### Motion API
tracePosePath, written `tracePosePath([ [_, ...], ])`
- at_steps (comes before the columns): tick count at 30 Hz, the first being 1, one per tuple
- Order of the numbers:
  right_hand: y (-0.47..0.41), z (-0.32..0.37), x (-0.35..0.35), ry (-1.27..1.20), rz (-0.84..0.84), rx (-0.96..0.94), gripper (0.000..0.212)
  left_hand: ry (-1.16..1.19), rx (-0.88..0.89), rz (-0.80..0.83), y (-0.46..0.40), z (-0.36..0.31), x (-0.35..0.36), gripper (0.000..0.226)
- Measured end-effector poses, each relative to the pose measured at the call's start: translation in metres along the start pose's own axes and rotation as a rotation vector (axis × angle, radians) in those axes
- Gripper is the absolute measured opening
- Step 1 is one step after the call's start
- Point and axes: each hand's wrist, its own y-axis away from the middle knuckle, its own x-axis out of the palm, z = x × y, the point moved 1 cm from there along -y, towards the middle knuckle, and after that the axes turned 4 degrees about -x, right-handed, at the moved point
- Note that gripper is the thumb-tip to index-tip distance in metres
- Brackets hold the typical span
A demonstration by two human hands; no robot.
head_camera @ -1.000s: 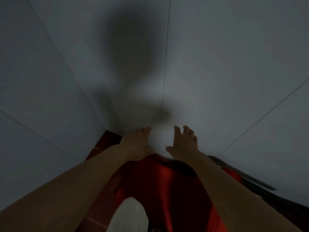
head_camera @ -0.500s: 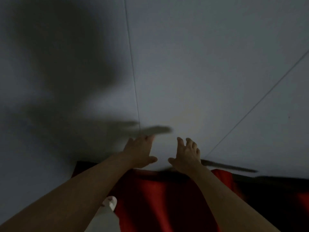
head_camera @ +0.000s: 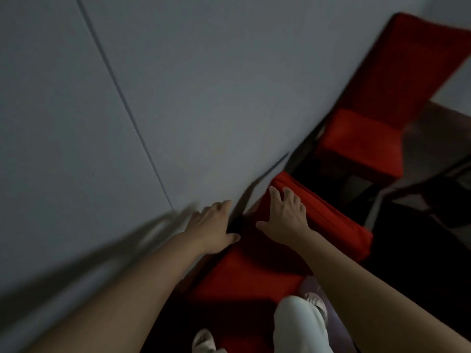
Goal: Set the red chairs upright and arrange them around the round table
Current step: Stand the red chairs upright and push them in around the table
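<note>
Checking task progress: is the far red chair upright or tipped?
Upright: the far red chair has its seat level and its backrest rising above it.

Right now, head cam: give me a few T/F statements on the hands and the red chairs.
1. The right hand rests on the near red chair. True.
2. The left hand grips a chair leg. False: it lies with fingers extended at the edge of the pale surface, holding nothing.
3. A second red chair shows at upper right. True.
4. Both hands are clenched into fists. False: the fingers of both are spread.
5. The near red chair is held clear in the air. False: nothing shows it lifted; it lies low beside the person's pale trouser leg.
</note>
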Motion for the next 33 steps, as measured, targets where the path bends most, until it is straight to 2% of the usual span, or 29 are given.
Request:
tracePosePath([
  [6, 0.049, -0.02, 0.007, -0.099, -0.043, 0.197, 0.094, -0.086, 0.163, 0.04, 0.003, -0.028, -0.004, 0.084],
  [13, 0.088, -0.046, 0.024, -0.136, -0.051, 0.335, 0.095, -0.149, 0.242, 0.022, 0.002, -0.054, 0.001, 0.087],
  [33, 0.14, -0.102, 0.129, -0.174, 0.079, 0.28, 0.089, -0.145, 0.161, 0.104, 0.032, -0.076, 0.125, 0.087],
])
